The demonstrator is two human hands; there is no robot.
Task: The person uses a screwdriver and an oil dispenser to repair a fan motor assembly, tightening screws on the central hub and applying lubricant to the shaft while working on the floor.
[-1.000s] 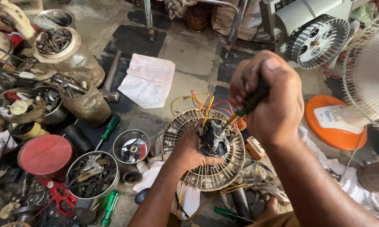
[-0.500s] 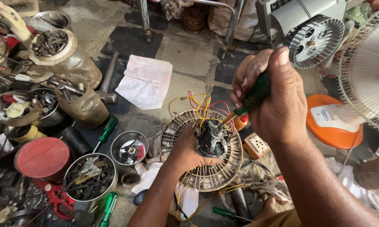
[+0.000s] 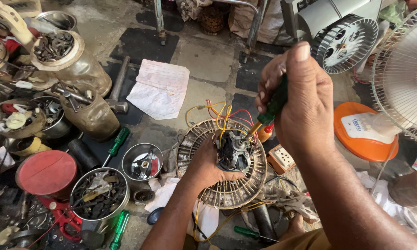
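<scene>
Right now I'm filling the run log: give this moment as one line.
left hand: steadies fan motor | right hand: grips green screwdriver, tip at motor | fan grille: under motor

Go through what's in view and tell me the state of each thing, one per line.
Right hand: closed on the green-handled screwdriver.
Green-handled screwdriver: tilted, tip down at the motor.
Left hand: holding the motor from its left side.
Motor: exposed, wires loose above it.
Fan guard: lying flat under the motor.
Red-lidded tin: closed.
Parts tin: open, full of scrap.
Hammer: lying on the floor.
</scene>
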